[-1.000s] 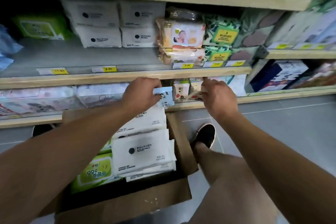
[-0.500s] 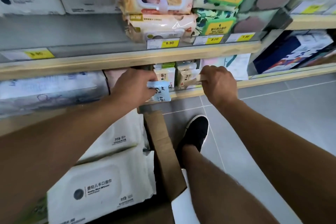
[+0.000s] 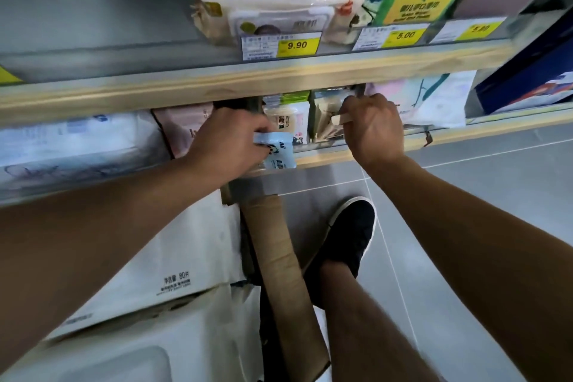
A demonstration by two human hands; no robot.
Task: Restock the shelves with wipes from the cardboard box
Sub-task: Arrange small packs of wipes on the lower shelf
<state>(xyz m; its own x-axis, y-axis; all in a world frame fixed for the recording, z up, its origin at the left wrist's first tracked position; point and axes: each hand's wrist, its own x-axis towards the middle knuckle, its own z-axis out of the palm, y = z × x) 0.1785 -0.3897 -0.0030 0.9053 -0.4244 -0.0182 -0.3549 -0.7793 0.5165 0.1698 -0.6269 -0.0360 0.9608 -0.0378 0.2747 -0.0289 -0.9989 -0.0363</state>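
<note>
Both hands reach under the wooden shelf edge [image 3: 279,77]: the left hand [image 3: 226,139] pinches a small pale-blue wipes pack [image 3: 277,152] at the lip of the lower shelf [image 3: 449,136], while the right hand [image 3: 372,127] curls round a beige pack [image 3: 336,119] just beside it. Standing packs crowd the slot between them. Below, the cardboard box [image 3: 276,251] holds white wipes packs [image 3: 186,263], its flap beside a black shoe [image 3: 350,232] on the grey floor [image 3: 480,195].

Three yellow price tags are counted along the upper shelf edge: one [image 3: 280,45] at centre, one [image 3: 391,36] to its right, one [image 3: 468,28] further right. Two white wipe packs [image 3: 173,260] [image 3: 130,353] are seen at lower left. One black shoe [image 3: 347,232] is seen at lower centre.
</note>
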